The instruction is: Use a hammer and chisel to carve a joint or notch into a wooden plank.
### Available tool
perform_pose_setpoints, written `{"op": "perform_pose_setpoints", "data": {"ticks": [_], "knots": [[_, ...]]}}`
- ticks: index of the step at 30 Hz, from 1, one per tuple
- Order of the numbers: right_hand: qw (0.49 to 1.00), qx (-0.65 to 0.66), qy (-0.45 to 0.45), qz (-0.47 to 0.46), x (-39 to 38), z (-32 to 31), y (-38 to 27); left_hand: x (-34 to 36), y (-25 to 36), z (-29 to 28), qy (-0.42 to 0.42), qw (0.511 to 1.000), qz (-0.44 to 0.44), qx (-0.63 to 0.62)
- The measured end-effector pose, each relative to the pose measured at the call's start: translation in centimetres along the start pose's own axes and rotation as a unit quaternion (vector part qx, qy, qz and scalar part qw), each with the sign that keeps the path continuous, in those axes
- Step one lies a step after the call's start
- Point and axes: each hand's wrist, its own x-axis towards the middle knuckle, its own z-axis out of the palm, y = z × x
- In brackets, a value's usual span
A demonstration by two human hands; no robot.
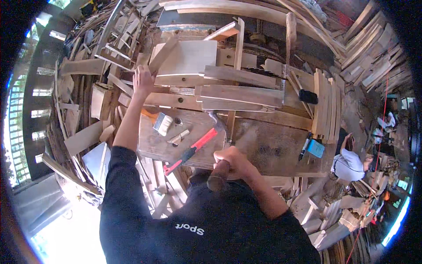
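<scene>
At the left end of the workbench (272, 149), my left hand (143, 81) is closed around the near end of a short wooden board (163, 55). A wide pale panel (189, 57) lies beside that board. Close to my body, my right hand (234, 160) grips a tool by its thick round wooden handle (218, 176). The tool's far end cannot be made out against a long narrow wooden strip (238, 48). A claw hammer (193, 147) with a red and black handle lies left of my right hand. Several curved wooden slats (241, 94) are stacked ahead of it.
A paintbrush (162, 124) and a small pale stick (179, 137) lie at the bench's left. Toward its right are a black object (307, 96), a marker (303, 148) and a blue box (315, 148). Scrap wood surrounds the bench. Another person (349, 165) sits at the right.
</scene>
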Motion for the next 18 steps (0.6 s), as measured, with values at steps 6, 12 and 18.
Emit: {"op": "perform_pose_setpoints", "data": {"ticks": [6,12,18], "knots": [[1.0,-0.013,-0.007,-0.021,-0.4,0.3,0.5,-0.9,9.9,-6.5,-0.06,0.966,0.175,-0.179],[0.999,-0.02,-0.015,-0.038,-0.5,0.4,0.4,0.3,20.2,-5.3,-0.066,0.924,0.356,-0.124],[0.999,-0.021,-0.025,-0.029,-1.2,-0.7,1.1,0.2,19.4,-5.7,-0.011,0.919,0.307,-0.247]]}}
